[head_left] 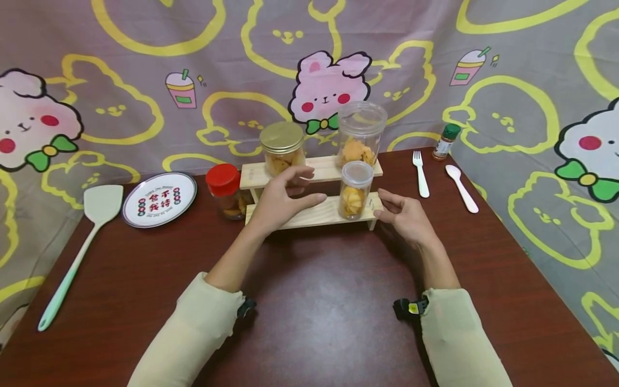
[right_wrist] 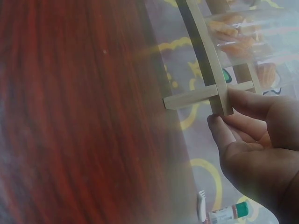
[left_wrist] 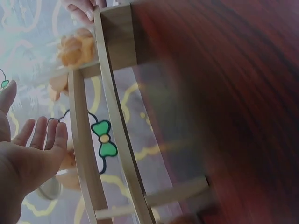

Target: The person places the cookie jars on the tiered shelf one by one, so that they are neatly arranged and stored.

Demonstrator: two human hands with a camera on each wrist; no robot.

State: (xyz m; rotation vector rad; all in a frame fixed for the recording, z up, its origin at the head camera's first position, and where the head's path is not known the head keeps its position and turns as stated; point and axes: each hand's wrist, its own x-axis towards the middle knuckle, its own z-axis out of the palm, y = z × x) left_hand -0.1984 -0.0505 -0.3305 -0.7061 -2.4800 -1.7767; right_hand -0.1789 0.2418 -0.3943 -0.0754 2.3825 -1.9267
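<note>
A two-tier wooden rack (head_left: 309,215) stands at the back of the table. My right hand (head_left: 406,217) pinches the right end of its lower board, as the right wrist view (right_wrist: 261,140) also shows. Over the left part of that board hovers my left hand (head_left: 285,201), fingers spread and holding nothing. On the lower tier, near the right hand, is a small lidded jar (head_left: 355,196) of yellow snacks. The upper tier bears a gold-lidded jar (head_left: 282,141) and a larger clear jar (head_left: 361,134) with orange snacks.
Left of the rack are a red-lidded jar (head_left: 224,185), a printed plate (head_left: 159,201) and a turner (head_left: 102,204) with a green handle. To the right lie a white fork (head_left: 420,174) and spoon (head_left: 461,188), with a green-capped bottle (head_left: 445,142) behind. A patterned cloth hangs behind the table.
</note>
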